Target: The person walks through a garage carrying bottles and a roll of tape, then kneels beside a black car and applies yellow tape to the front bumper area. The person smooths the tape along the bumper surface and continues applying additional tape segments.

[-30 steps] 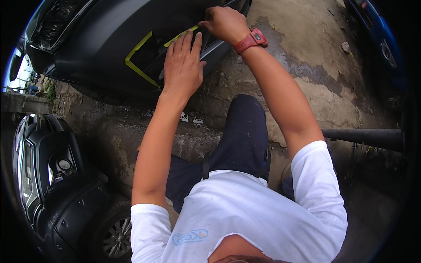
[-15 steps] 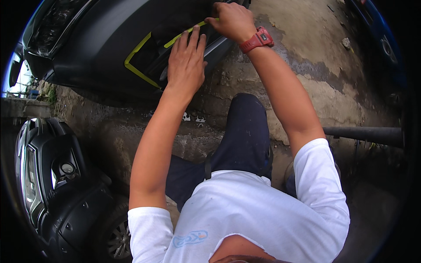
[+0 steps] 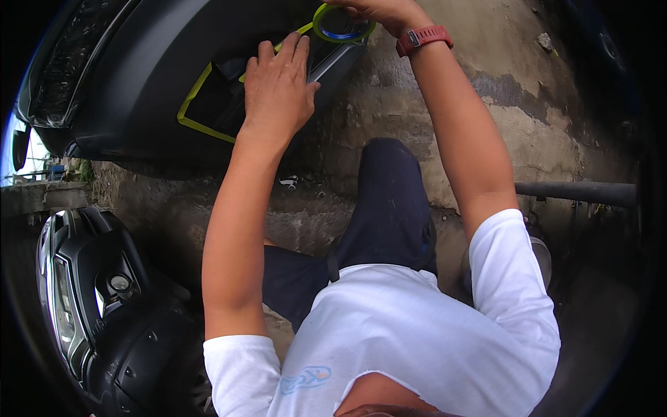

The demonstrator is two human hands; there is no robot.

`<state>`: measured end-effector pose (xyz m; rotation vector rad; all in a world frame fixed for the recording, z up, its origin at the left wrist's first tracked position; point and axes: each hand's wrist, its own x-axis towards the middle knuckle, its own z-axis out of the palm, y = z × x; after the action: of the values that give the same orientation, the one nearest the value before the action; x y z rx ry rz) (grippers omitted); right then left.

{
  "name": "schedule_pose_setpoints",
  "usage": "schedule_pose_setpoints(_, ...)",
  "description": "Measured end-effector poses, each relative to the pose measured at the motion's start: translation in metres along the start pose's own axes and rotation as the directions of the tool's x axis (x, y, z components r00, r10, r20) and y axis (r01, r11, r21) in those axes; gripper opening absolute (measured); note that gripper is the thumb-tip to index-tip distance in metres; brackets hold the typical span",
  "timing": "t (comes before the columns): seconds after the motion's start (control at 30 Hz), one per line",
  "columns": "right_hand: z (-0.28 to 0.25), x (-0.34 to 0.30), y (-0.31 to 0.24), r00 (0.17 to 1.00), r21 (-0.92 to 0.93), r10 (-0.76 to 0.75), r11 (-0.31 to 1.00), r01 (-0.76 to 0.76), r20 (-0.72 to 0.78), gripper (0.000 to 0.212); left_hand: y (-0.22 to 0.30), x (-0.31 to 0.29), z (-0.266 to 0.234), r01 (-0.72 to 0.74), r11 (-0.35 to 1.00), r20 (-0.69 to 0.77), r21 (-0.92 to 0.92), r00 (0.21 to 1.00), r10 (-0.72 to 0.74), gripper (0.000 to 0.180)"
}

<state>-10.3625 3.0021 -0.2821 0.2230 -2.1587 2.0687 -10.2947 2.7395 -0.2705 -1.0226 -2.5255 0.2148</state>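
My left hand [image 3: 279, 97] lies with its fingers spread on a dark car bumper [image 3: 156, 59], the fingertips on a strip of yellow tape. My right hand [image 3: 389, 12], a red watch [image 3: 425, 39] at its wrist, is at the top edge with its fingers partly cut off. It grips a roll of yellow tape [image 3: 317, 22], a ring with a blue inner core. From the roll the tape runs toward my left fingertips. More yellow masking tape [image 3: 201, 127] forms an angled border around a dark recess in the bumper, left of my left hand.
Another dark car front [image 3: 118, 299], with headlight and fog lamp, stands at the lower left. A dark pipe [image 3: 580, 193] juts in from the right. Wet, stained concrete [image 3: 451, 104] spreads beyond my bent knee [image 3: 390, 167]. A stone [image 3: 545, 43] lies at the upper right.
My right hand has moved up and right, and the tape roll has come into view in it. My left hand has shifted slightly left and down. The whole view has moved a little.
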Motion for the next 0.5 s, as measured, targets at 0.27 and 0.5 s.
schedule_pose_setpoints(0.27,0.010,-0.003,0.065,0.985,-0.474,-0.002,0.876,-0.082,-0.174,0.041,-0.003,0.011,-0.010,-0.056,0.998,0.020,0.015,0.998,0.056,0.071)
schedule_pose_setpoints(0.5,0.004,-0.006,0.063,0.988,-0.424,-0.009,0.904,-0.059,-0.156,0.045,-0.003,0.015,-0.009,-0.074,0.988,0.059,0.132,0.996,0.067,0.059)
